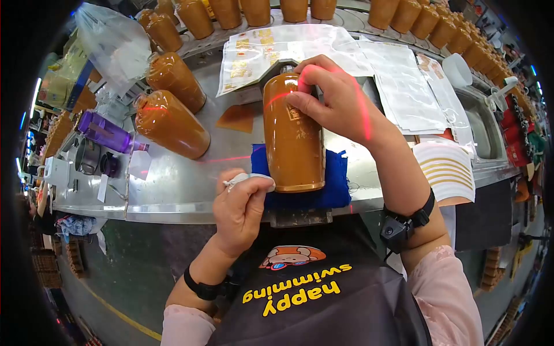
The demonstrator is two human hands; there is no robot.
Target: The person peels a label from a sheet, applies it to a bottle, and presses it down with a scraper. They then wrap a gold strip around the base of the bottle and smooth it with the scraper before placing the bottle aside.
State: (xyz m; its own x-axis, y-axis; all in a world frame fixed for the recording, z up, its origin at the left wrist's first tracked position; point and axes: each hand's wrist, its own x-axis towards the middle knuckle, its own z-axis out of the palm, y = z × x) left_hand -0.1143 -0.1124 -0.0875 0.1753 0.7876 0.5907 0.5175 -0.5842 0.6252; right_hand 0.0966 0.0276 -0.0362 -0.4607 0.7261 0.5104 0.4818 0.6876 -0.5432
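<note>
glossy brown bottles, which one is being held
The glossy brown bottle over the blue cloth: the right hand is on it, none on the others

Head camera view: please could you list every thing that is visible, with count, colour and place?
bottle in hand: one, brown, over blue cloth
blue cloth: one, blue, bench edge
white wad: one, white, left fingers
loose bottles: two, brown, left bench
back-row bottles: many, brown, far side
printed sheets: several, white, behind and right
purple bottle: one, purple, far left
plastic bag: one, whitish, upper left
bench: one, silver, centre
sink: one, grey, right
apron: one, black, bottom
left hand: one, bare, holding wad
right hand: one, bare, on bottle
</note>
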